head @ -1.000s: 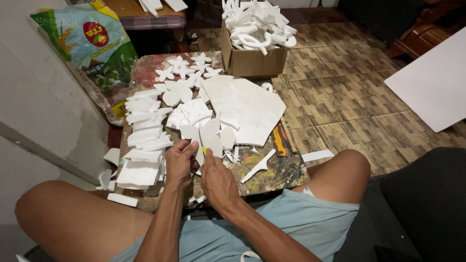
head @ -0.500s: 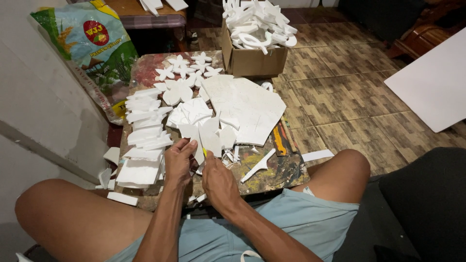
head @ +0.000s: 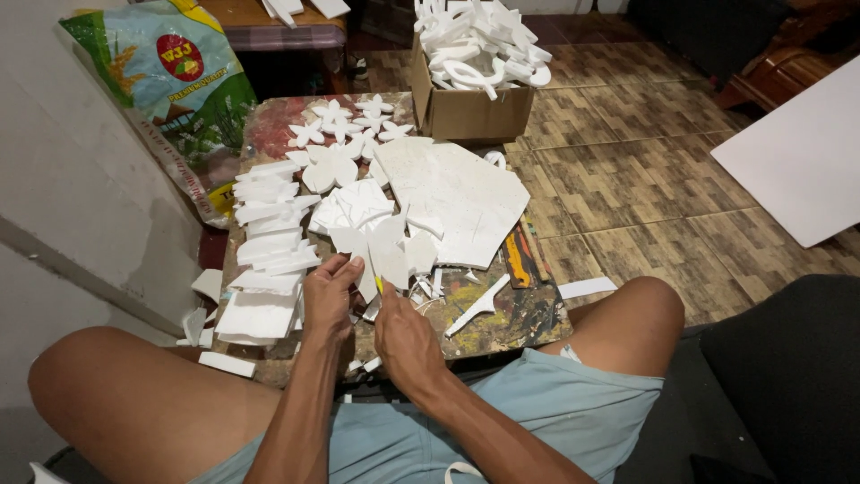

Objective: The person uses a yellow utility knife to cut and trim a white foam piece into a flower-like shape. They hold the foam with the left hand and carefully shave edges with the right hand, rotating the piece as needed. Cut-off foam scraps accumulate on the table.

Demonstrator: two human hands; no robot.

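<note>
A paint-stained table (head: 528,318) stands on tiled floor (head: 618,179); the left hand (head: 330,291) pinches a white foam flower (head: 381,251), the right hand (head: 405,336) grips a yellow cutter (head: 379,285)

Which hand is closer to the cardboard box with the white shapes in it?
The left hand, by a little. The box sits at the table's far edge. The left hand reaches further up the table towards it, while the right hand stays back near the table's front edge.

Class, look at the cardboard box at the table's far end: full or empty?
Full: the cardboard box is heaped with white foam cut-outs piled above its rim.
</note>
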